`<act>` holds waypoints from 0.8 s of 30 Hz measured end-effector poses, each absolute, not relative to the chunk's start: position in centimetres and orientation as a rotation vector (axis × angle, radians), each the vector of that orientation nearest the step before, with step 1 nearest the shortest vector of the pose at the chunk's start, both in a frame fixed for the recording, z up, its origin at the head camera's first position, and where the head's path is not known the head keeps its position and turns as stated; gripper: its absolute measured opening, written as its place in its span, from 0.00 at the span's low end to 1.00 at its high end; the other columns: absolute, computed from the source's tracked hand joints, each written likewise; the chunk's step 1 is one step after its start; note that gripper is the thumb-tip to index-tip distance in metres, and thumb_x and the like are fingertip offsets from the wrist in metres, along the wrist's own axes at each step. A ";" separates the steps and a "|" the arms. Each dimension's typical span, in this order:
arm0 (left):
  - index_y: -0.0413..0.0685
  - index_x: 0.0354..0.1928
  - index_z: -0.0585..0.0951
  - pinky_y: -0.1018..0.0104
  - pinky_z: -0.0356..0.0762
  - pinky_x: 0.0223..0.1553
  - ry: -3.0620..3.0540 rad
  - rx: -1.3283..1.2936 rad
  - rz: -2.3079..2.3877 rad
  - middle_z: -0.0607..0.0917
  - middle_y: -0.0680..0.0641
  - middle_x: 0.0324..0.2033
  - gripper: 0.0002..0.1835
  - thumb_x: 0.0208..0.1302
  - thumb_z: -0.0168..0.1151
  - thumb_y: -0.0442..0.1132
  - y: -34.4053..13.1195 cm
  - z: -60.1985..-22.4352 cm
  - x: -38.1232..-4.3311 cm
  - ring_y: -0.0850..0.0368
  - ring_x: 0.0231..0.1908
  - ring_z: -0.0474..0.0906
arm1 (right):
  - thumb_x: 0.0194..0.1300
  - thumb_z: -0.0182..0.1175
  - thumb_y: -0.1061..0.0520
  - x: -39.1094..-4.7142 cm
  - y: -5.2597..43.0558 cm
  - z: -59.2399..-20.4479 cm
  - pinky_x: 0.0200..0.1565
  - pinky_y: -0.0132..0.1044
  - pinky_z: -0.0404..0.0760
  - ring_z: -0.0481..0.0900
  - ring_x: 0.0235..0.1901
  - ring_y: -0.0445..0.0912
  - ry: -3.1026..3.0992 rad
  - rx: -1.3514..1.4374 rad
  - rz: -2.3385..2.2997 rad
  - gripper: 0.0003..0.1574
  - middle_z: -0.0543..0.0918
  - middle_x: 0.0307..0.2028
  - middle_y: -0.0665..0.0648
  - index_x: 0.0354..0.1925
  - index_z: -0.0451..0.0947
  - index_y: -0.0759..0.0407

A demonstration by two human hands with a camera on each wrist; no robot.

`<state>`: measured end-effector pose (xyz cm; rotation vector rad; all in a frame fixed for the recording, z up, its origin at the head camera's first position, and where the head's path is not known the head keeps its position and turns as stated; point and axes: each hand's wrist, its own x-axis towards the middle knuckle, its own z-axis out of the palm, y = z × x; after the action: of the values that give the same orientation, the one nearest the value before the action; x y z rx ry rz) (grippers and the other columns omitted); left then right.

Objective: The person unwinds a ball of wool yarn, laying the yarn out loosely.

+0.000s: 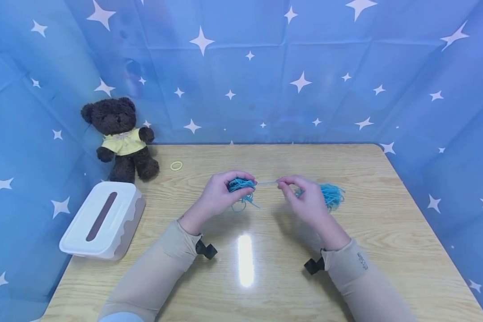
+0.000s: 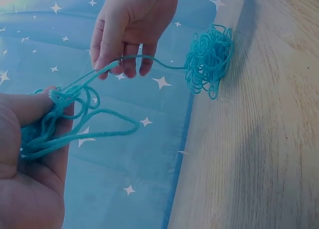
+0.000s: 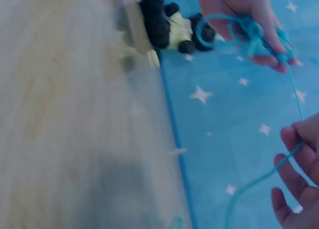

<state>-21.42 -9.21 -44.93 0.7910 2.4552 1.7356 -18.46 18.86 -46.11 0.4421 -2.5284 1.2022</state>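
Note:
My left hand (image 1: 220, 193) holds a loose bundle of turquoise yarn (image 1: 241, 184) between thumb and fingers, with loops and an end hanging below it. A single strand (image 2: 82, 78) runs from this bundle across to my right hand (image 1: 306, 199), which pinches it between thumb and forefinger. From the right hand the strand (image 3: 254, 181) continues to a tangled yarn pile (image 2: 209, 62) lying on the table. In the head view that pile sits just right of the right hand and is partly hidden behind it. Both hands are raised over the middle of the table.
A white tissue box (image 1: 104, 219) with a slotted lid stands at the table's left edge. Behind it sits a dark brown teddy bear (image 1: 122, 138) in a yellow shirt. Near the bear lies a small pale yellow ring (image 1: 176, 166). Blue star-patterned cloth (image 1: 241, 89) surrounds the wooden table (image 1: 386, 250).

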 end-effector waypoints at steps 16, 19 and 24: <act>0.58 0.53 0.91 0.60 0.91 0.55 2.415 0.759 1.784 0.95 0.54 0.51 0.11 0.72 0.77 0.43 -9.5 -44.7 -21.3 0.56 0.52 0.92 | 0.85 0.59 0.41 -19.2 27.2 -43.3 0.46 0.21 0.76 0.83 0.63 0.59 -2.669 0.139 1.074 0.25 0.92 0.56 0.63 0.62 0.88 0.55; 0.57 0.54 0.91 0.61 0.91 0.56 2.410 0.772 1.795 0.95 0.53 0.51 0.11 0.72 0.76 0.43 -9.5 -44.7 -21.3 0.56 0.52 0.92 | 0.85 0.57 0.39 -19.3 28.5 -43.3 0.46 0.28 0.79 0.83 0.63 0.61 -2.724 0.106 1.011 0.26 0.92 0.56 0.63 0.63 0.87 0.54; 0.57 0.54 0.91 0.61 0.91 0.56 2.425 0.778 1.798 0.95 0.52 0.51 0.11 0.72 0.76 0.42 -9.5 -44.8 -21.4 0.56 0.51 0.93 | 0.86 0.56 0.39 -19.6 30.3 -43.5 0.60 0.61 0.84 0.82 0.64 0.63 -2.794 0.046 0.995 0.28 0.90 0.58 0.65 0.65 0.85 0.55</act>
<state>-21.43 -9.49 -44.75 0.7783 2.4246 1.7984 -19.56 30.35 -43.54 0.0461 -2.7941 0.9945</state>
